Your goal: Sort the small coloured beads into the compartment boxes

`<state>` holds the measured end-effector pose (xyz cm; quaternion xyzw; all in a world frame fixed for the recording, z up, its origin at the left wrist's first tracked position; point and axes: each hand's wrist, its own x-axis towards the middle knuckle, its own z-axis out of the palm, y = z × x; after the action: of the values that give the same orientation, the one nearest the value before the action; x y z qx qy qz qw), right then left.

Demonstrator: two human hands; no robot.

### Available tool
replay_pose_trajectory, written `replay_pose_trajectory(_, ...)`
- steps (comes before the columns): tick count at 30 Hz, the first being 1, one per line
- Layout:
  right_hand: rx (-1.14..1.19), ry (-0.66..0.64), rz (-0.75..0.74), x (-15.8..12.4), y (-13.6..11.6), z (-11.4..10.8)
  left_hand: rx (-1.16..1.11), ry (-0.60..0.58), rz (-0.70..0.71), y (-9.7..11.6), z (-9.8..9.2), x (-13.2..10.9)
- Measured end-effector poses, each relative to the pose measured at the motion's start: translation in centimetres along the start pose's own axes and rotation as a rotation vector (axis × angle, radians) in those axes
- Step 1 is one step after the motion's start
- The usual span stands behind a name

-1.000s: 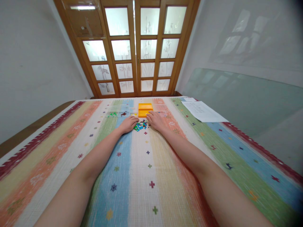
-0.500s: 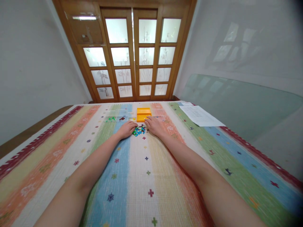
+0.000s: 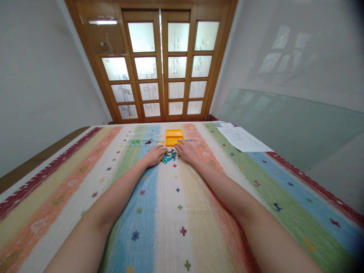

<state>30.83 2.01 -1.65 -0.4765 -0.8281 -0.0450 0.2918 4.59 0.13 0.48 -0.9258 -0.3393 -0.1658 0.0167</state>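
Note:
A loose pile of small blue, green and dark pieces lies on the striped cloth between my two hands. My left hand rests at the pile's left edge, its fingers stretched toward the pieces and apart from one another only slightly. On the other side, my right hand lies by the front right corner of an orange box, fingers reaching out, with nothing visible in them. The box stands open just behind the pile. Left of it, a clear divided tray holds green pieces, dark red pieces and yellow pieces.
Another clear tray section extends right of the orange box, partly behind my right hand. A printed paper sheet lies at the table's right side. Striped tablecloth covers the table. Beyond stand wooden glazed doors.
The view has shifted slightly, so everything appears a little further right. Both hands stay at the pile with hardly any visible change in pose.

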Motion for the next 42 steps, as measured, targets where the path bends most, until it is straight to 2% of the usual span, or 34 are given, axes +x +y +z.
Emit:
replay_pose_trajectory(8,0.015,-0.016,0.007,0.1,-0.3,-0.4,-0.036,-0.027,0.012,0.5,-0.6,0.1)
replay_pose_trajectory(16,0.020,-0.018,-0.003,0.0,-0.2,-0.3,-0.137,0.031,-0.039,0.5,-0.4,0.2)
replay_pose_trajectory(19,0.020,-0.022,0.001,0.1,-0.1,-0.2,-0.237,0.134,-0.134,0.0,0.2,0.2)
replay_pose_trajectory(23,0.014,-0.024,0.007,0.1,-0.1,-0.2,-0.454,0.303,-0.383,-1.1,0.4,0.2)
replay_pose_trajectory(29,0.031,-0.033,0.011,0.0,-0.2,-0.4,-0.934,0.509,-0.798,-3.4,-0.2,0.4)
replay_pose_trajectory(31,0.023,-0.031,0.009,0.0,-0.2,-0.3,-1.133,0.581,-0.897,-4.0,-0.4,0.3)
replay_pose_trajectory(37,0.001,-0.026,0.004,-0.1,-0.1,-0.2,-1.608,0.790,-0.912,-5.2,-0.8,-0.6)
replay_pose_trajectory(42,0.008,-0.019,-0.003,-0.2,-0.1,-0.3,-1.682,0.872,-0.934,-5.5,-0.9,-0.8)
